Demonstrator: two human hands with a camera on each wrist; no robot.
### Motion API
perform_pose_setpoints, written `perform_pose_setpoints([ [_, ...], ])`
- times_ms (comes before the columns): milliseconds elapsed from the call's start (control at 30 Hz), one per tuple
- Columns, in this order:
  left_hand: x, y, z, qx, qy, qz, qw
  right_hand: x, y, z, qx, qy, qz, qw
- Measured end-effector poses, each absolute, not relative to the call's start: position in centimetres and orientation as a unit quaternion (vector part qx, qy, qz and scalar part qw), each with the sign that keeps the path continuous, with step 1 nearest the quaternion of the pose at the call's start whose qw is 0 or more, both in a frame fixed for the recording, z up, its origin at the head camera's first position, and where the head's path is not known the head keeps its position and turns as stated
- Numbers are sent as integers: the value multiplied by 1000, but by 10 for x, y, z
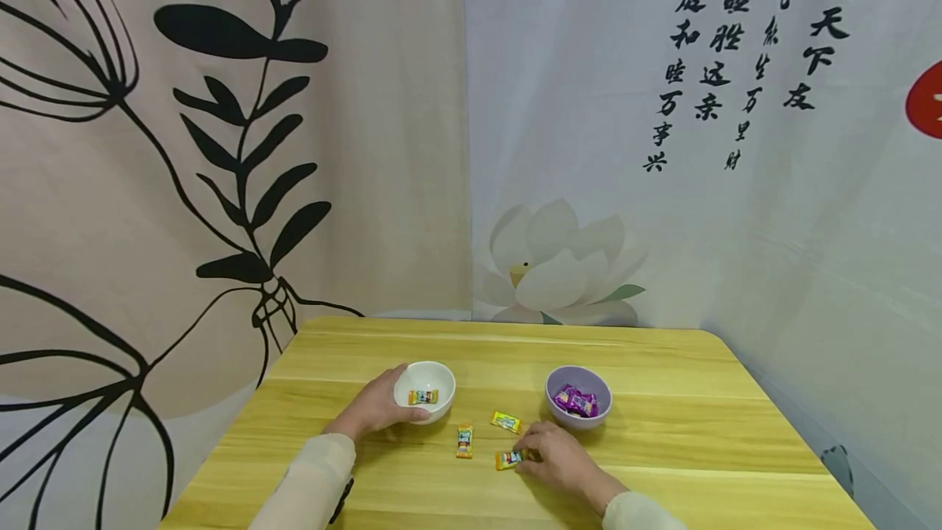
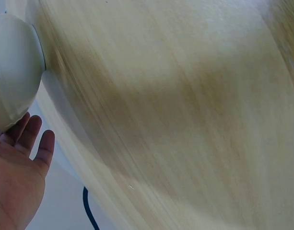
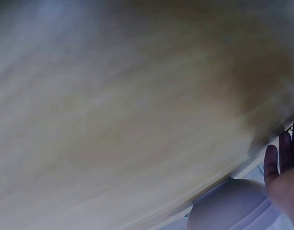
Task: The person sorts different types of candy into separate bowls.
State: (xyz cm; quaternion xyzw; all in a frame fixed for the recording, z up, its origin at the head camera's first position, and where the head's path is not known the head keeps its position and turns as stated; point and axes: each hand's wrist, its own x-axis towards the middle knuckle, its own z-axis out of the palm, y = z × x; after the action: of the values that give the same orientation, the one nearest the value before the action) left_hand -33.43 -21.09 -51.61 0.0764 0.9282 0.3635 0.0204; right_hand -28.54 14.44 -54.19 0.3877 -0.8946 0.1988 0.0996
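Observation:
In the head view my left hand (image 1: pixel 375 406) grips the side of a white bowl (image 1: pixel 436 377), thumb at its near side. One orange-wrapped candy (image 1: pixel 423 397) lies inside that bowl. With its fingertips, my right hand (image 1: pixel 557 458) pinches the right end of a yellow-orange candy (image 1: pixel 506 460) at the table surface. Another orange candy (image 1: pixel 464 441) and a yellow candy (image 1: pixel 506 422) lie close by. The left wrist view shows the bowl's outer wall (image 2: pixel 15 67) against the fingers (image 2: pixel 29 134). In the right wrist view the candy cannot be made out.
Beyond my right hand stands a purple bowl (image 1: pixel 585 424) holding several purple-wrapped candies (image 1: pixel 576 401). All of this is on a wooden table (image 1: pixel 662 399). Behind its far edge hangs a printed cloth (image 1: pixel 397 145) with plants and characters.

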Motion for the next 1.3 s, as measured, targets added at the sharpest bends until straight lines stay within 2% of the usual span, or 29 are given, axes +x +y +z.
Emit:
perform_pose_setpoints([
  [533,-331,-210,-515,79,930,358,19,-289,136,-538,327,-907,257,65],
  [1300,-331,-208,-515,79,927,366,15,-307,92,-511,228,-900,357,99],
])
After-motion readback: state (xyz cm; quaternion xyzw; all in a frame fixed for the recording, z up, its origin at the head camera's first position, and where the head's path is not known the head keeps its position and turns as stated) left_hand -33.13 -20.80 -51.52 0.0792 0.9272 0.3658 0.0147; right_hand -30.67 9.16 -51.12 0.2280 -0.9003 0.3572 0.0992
